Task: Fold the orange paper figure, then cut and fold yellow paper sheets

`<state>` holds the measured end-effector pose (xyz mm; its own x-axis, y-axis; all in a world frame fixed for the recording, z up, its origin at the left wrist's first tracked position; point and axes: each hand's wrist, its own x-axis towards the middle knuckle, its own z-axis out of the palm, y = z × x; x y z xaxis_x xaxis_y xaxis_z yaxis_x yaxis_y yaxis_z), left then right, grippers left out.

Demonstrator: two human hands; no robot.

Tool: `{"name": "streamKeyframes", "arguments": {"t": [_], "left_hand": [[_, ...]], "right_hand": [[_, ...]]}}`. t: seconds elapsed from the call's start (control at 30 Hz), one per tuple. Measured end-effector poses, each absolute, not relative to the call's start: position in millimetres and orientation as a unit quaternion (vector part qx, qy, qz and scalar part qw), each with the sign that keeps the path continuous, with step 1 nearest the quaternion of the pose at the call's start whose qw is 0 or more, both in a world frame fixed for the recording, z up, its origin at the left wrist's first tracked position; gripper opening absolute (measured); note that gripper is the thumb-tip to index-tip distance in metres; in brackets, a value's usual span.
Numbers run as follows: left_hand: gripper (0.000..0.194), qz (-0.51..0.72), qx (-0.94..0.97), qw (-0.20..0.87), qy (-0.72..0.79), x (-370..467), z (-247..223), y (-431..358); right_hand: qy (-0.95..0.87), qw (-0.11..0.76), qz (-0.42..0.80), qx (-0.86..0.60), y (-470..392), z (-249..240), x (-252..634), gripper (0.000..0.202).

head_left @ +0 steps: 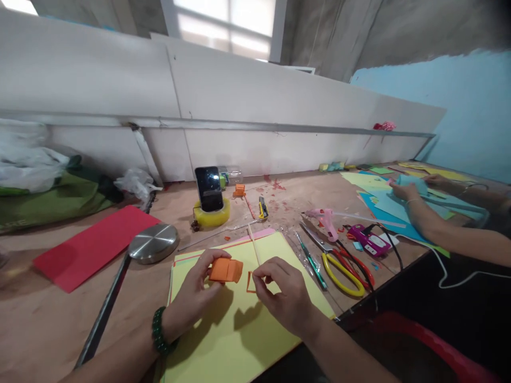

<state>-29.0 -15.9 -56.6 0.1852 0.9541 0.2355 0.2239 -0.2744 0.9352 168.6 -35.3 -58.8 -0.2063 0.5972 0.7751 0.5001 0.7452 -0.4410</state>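
Between the thumb and fingers of my left hand (197,290) is a small folded orange paper box (225,269), held above a stack of yellow paper (239,330). My right hand (282,292) pinches a thin orange paper frame (250,282), bent into an open four-sided outline. The frame and the box are a short gap apart. A thin pale stick (254,243) lies on the paper just beyond my right fingers. Both hands cast shadows on the yellow sheet.
Right of the paper are tweezers (313,263), scissors (343,279), a pink glue gun (325,221) and a purple power strip (369,239) with cords. Behind stand a phone (209,189) on yellow tape (213,214) and a cutter (262,207). A co-worker's hands (407,191) hold light-blue material at right.
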Motion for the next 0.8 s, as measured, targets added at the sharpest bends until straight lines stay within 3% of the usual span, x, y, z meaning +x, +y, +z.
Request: {"name": "streamKeyframes", "arguments": {"t": [0.27, 0.8], "left_hand": [[0.034, 0.439, 0.711, 0.378, 0.398, -32, -78, -18], [0.032, 0.421, 0.721, 0.367, 0.410, -29, -75, -19]], "right_hand": [[-0.776, 0.522, 0.002, -0.355, -35, -60, 167, 0.016], [-0.771, 0.513, 0.006, -0.377, -36, -63, 167, 0.017]]}}
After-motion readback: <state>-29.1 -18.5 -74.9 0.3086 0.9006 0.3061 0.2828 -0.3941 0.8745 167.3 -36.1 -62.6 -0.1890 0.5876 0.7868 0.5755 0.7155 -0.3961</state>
